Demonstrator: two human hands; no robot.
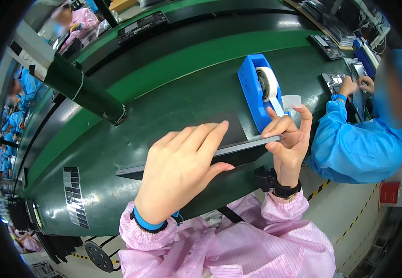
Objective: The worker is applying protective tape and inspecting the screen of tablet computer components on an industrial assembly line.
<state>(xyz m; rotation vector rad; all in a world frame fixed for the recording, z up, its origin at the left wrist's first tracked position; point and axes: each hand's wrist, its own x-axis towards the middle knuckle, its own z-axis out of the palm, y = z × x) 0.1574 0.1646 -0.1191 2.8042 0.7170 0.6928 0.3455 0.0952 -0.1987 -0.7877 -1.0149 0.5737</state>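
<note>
So the person in the pink striped sleeves had a thin flat grey panel tipped up on its edge over the green work surface. The left hand was laid across the near face of that panel, fingers stretched out flat and together with the thumb tucked under the lower edge, more bracing it than clamping it. The right hand was at the panel's right end, thumb and curled fingers pinching the edge, index finger sticking up. A short strip of white tape sat right at that raised fingertip, but I couldn't tell if it was actually stuck to the finger.

Just behind the panel's right end stood a blue tape dispenser with a white roll in it, its tape tail hanging down toward the right hand. A dark flat mat lay on the surface right behind the panel. To the left of the panel there was a sheet of small grey squares near the table edge. Off to the right of the panel, a co-worker in a blue coat had both hands on a small device.
</note>
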